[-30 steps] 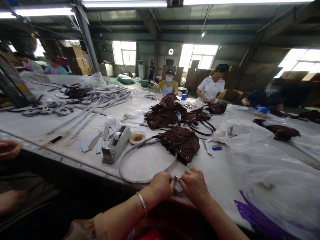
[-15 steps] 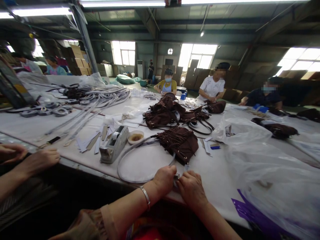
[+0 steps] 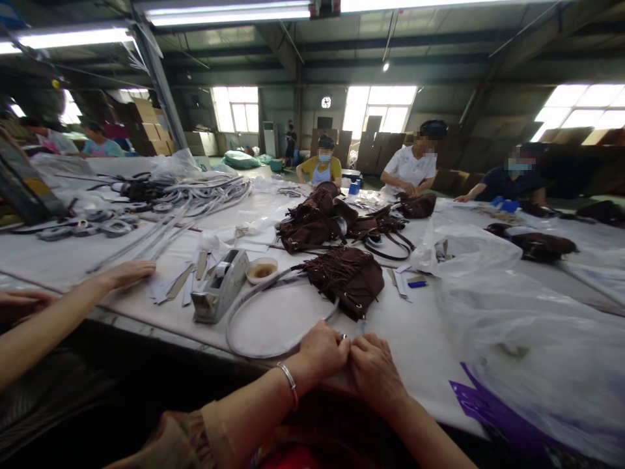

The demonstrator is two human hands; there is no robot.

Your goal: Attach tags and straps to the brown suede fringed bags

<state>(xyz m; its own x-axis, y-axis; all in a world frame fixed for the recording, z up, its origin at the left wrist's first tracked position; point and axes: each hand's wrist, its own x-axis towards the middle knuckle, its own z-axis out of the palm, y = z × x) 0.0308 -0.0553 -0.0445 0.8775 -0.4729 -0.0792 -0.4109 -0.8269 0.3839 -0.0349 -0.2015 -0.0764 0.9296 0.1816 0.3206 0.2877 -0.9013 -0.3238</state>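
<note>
Both my hands are close together at the table's near edge, in front of a dark brown fringed bag (image 3: 344,283). A grey bag strap (image 3: 233,312), seemingly wrapped in plastic, loops out left from the bag and curves back to my left hand (image 3: 323,348). That hand is closed on the strap, a small shiny metal piece at its fingertips. My right hand (image 3: 377,370) is closed beside it, knuckles nearly touching, where a short plastic-wrapped piece (image 3: 362,326) runs down from the bag. The fingers hide most of what they grip.
Left of the bag stand a tape dispenser (image 3: 219,286) and a small bowl (image 3: 262,270). More brown bags (image 3: 312,221) are piled behind. Clear plastic bags (image 3: 527,345) cover the right side. A co-worker's arm (image 3: 105,283) reaches in from the left; several people work across the table.
My hands have drawn closer together, and the metal piece between them is more covered. The co-worker's arm at left has reached farther over the table. The view has shifted slightly.
</note>
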